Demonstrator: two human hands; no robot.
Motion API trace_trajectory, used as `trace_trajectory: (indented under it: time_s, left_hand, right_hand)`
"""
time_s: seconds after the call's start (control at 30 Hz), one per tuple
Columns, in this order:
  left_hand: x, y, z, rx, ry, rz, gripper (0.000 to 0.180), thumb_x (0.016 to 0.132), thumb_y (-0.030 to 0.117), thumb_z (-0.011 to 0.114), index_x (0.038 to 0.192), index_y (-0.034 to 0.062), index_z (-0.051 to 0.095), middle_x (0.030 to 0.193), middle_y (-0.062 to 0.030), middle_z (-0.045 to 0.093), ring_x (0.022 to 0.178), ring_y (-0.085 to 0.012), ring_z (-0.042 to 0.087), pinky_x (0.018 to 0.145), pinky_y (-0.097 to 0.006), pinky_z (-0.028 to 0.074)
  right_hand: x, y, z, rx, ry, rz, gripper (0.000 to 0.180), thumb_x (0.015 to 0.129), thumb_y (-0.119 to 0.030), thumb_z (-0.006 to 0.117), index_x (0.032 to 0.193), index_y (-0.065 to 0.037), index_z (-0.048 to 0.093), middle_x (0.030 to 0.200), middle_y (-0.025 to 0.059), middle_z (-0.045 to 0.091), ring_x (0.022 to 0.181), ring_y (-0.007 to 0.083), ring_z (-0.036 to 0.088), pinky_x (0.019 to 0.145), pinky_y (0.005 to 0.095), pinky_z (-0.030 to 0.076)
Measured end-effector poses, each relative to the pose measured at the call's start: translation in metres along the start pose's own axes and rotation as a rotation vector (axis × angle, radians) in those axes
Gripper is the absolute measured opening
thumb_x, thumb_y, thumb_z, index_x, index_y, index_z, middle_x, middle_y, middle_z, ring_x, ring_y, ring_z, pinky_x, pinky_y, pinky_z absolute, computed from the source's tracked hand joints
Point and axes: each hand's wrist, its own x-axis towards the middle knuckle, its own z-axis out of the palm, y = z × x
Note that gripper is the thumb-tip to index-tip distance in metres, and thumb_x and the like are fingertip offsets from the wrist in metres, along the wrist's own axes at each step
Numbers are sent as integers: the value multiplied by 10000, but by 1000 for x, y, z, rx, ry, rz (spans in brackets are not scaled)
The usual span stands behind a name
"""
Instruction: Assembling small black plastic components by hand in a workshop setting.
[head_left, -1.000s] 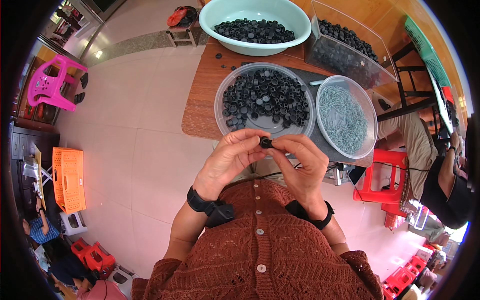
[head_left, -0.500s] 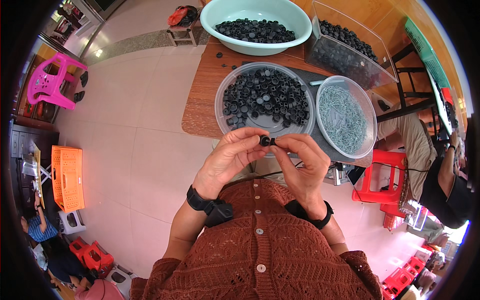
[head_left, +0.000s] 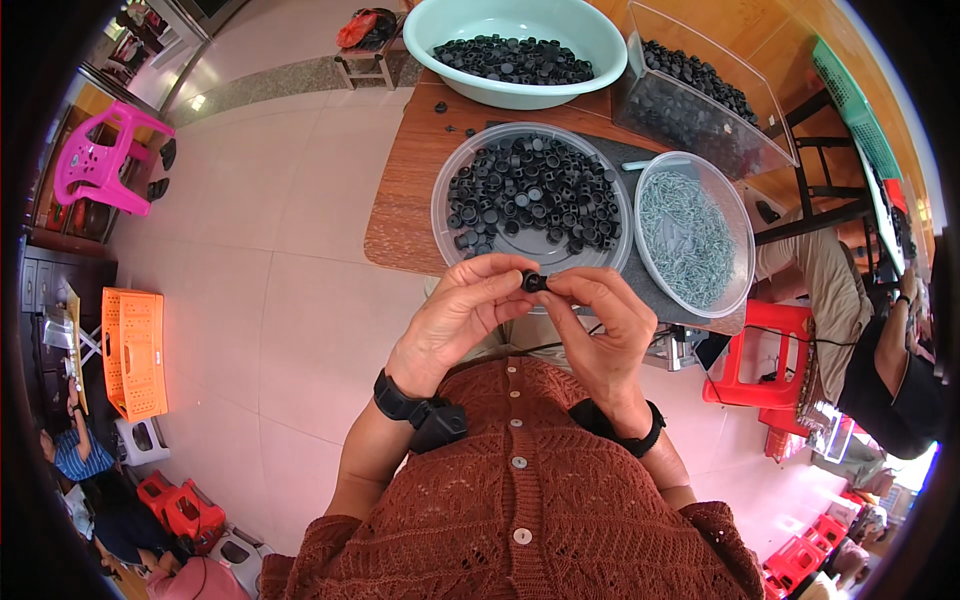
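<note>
Just in front of my chest, my left hand (head_left: 455, 310) pinches a round black plastic cap (head_left: 531, 282) between thumb and forefinger. From the other side my right hand (head_left: 605, 320) pinches a smaller black plastic piece (head_left: 542, 284), mostly covered by its fingertips. The two black parts meet end to end; whether one sits inside the other I cannot tell. Beyond my hands, at the table's near edge, stands a round clear tub (head_left: 443, 235) of loose black caps and rings (head_left: 535, 195). To its right a second clear tub (head_left: 745, 262) holds many silvery screws (head_left: 685, 238).
A pale green basin (head_left: 515, 92) and a clear rectangular bin (head_left: 700, 135), both with black parts, stand at the back of the wooden table (head_left: 395, 215). To the right are a red stool (head_left: 765, 350) and a seated person (head_left: 890, 370). An orange crate (head_left: 135, 355) stands left.
The two black parts have come together; the gap between them has closed. My right fingertips have shifted slightly left, while the left hand stays nearly still.
</note>
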Motion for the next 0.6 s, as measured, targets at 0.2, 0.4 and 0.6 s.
trace_trajectory:
  time_s: [0.2,0.4,0.6]
  left_hand:
    - [0,0,-3,8,8,-10,201,885,65,551,1075,11,587,1035,-82,620,871,-144,622,789,-272,530]
    - [0,0,1,68,39,8,198,882,61,554,1069,9,591,1006,-76,629,843,-127,618,777,-270,530]
    - [0,-1,-1,93,36,20,190,871,73,578,1048,12,613,990,-76,637,844,-140,634,769,-252,534]
  right_hand:
    - [0,1,1,-3,-9,-6,177,687,60,705,845,9,644,826,99,631,701,196,630,597,270,504]
    - [0,1,2,-32,-20,-39,182,682,58,704,844,5,643,832,97,630,696,207,626,590,277,504]
    - [0,2,2,-19,-26,-31,166,682,62,697,827,1,646,830,102,639,709,208,633,599,274,507]
